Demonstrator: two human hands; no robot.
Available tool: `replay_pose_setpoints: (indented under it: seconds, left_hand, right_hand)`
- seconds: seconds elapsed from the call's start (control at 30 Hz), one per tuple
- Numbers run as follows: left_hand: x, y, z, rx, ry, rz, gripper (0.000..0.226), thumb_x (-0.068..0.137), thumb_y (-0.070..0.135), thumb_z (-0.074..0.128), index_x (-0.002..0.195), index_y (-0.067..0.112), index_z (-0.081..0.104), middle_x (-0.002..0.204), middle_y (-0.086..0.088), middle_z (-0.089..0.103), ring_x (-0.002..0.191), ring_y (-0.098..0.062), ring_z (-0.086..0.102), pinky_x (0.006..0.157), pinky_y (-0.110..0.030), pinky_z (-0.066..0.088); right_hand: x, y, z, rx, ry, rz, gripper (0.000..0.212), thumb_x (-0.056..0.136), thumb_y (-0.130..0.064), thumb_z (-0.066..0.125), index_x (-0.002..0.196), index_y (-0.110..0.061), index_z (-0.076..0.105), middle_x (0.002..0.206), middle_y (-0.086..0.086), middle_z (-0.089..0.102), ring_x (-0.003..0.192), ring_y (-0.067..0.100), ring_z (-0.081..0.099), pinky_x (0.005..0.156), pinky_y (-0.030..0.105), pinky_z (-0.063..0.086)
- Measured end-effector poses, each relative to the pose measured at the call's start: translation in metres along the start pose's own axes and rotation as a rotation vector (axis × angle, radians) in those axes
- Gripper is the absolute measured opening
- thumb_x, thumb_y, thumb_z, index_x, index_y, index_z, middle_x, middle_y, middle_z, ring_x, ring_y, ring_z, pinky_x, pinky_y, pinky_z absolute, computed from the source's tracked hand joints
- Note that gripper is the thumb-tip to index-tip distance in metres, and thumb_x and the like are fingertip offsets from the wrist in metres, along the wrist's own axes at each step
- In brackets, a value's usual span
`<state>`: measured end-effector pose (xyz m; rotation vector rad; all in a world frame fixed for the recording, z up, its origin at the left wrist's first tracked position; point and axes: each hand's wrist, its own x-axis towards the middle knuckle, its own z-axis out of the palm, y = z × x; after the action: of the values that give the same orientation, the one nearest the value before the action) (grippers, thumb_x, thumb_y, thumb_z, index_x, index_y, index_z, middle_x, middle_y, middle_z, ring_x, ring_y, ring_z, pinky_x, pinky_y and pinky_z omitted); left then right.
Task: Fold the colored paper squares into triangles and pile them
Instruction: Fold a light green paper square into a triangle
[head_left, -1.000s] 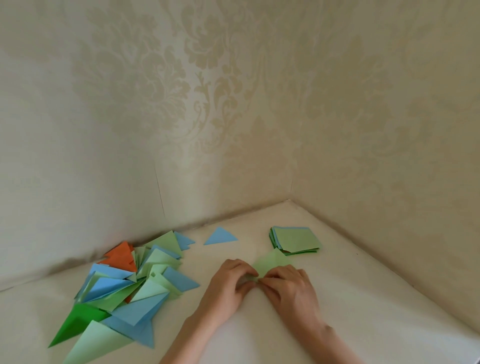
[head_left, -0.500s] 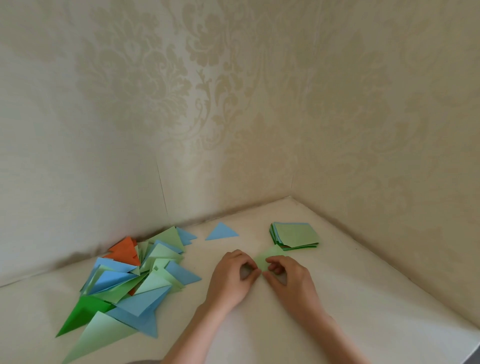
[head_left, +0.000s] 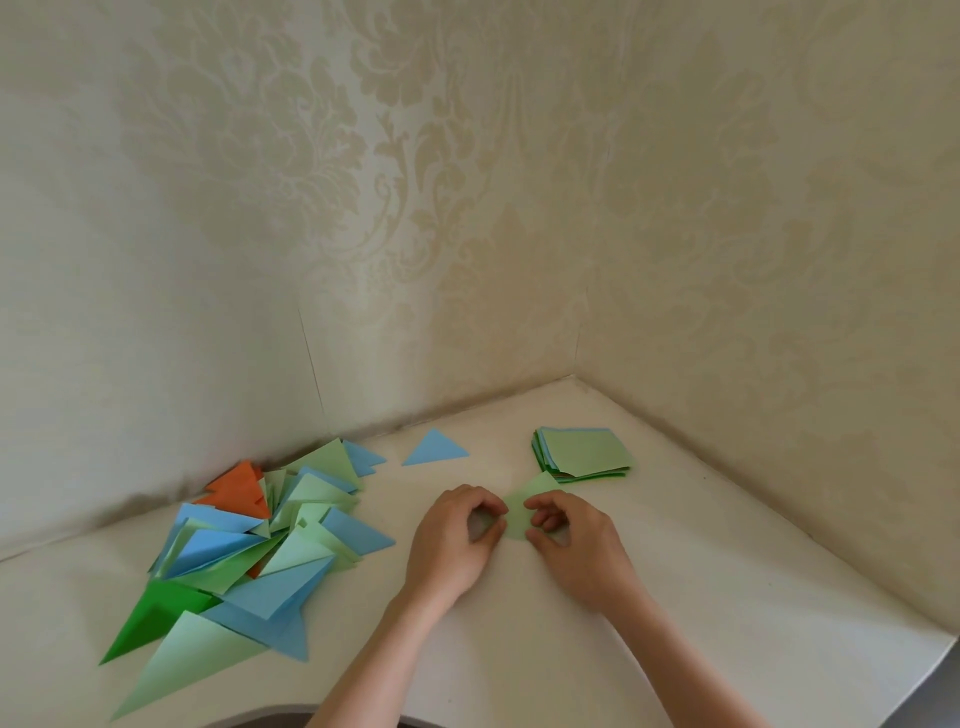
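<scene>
While folding continues on the white table (head_left: 675, 597):
Left hand (head_left: 457, 540): fingers curled, pinching light-green paper (head_left: 524, 506); barely shifted.
Right hand (head_left: 576, 545): pinches opposite edge.
Paper: more gathered than before, beside square stack (head_left: 584, 452).
Triangle pile (head_left: 249, 540): unchanged, left.

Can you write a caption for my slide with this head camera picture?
Left hand and right hand pinch a light green paper piece between the pile of folded triangles and the stack of squares.
</scene>
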<state>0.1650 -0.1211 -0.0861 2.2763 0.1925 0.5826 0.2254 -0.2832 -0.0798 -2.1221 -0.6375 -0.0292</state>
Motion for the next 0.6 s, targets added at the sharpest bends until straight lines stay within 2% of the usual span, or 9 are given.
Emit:
replay_pose_setpoints:
  seconds: [0.1,0.2,0.33,0.5,0.6]
  left_hand:
    - [-0.0004,-0.0033,-0.0033,-0.043,-0.018,-0.012,0.026,0.083,0.008,0.062,0.089,0.033,0.065,0.089,0.021,0.065,0.089,0.000,0.057,0.081,-0.021,0.047]
    - [-0.0022,-0.0047,-0.0067,-0.059,-0.027,-0.028,0.042,0.082,-0.001,0.051,0.089,0.038,0.064,0.094,0.021,0.066,0.092,0.000,0.058,0.084,-0.024,0.048]
    - [-0.0043,-0.0018,-0.0082,-0.046,-0.065,-0.031,0.046,0.077,-0.001,0.050,0.093,0.040,0.062,0.097,0.021,0.062,0.095,0.000,0.054,0.085,-0.020,0.044]
    - [-0.0063,-0.0004,-0.0082,-0.067,-0.028,0.050,0.048,0.071,-0.006,0.053,0.096,0.032,0.066,0.101,0.022,0.059,0.104,0.002,0.048,0.087,-0.010,0.038]
    - [-0.0065,-0.0046,-0.0058,-0.041,0.013,0.098,0.048,0.073,-0.011,0.054,0.097,0.028,0.068,0.102,0.021,0.061,0.104,0.002,0.049,0.087,-0.008,0.037]
  right_hand:
    - [-0.0034,0.0024,-0.0009,-0.004,0.015,-0.053,0.021,0.083,-0.008,0.068,0.101,-0.020,0.068,0.087,-0.012,0.064,0.088,0.000,0.057,0.074,0.004,0.039]
    - [-0.0077,0.0020,0.0012,-0.022,0.070,-0.086,0.013,0.083,-0.018,0.071,0.096,-0.022,0.069,0.086,-0.014,0.063,0.087,0.001,0.058,0.074,0.008,0.041]
    - [-0.0083,0.0040,0.0036,-0.085,0.058,-0.128,0.010,0.079,-0.029,0.075,0.085,-0.023,0.069,0.085,-0.015,0.059,0.080,0.000,0.056,0.072,0.007,0.040]
    - [-0.0081,0.0066,0.0026,-0.089,0.048,-0.202,0.006,0.086,-0.018,0.068,0.081,-0.020,0.065,0.083,-0.015,0.054,0.078,0.003,0.055,0.071,0.013,0.041]
    - [-0.0098,0.0045,0.0009,-0.061,0.074,-0.272,0.007,0.088,-0.016,0.064,0.083,-0.020,0.062,0.085,-0.012,0.055,0.081,0.005,0.055,0.074,0.018,0.044]
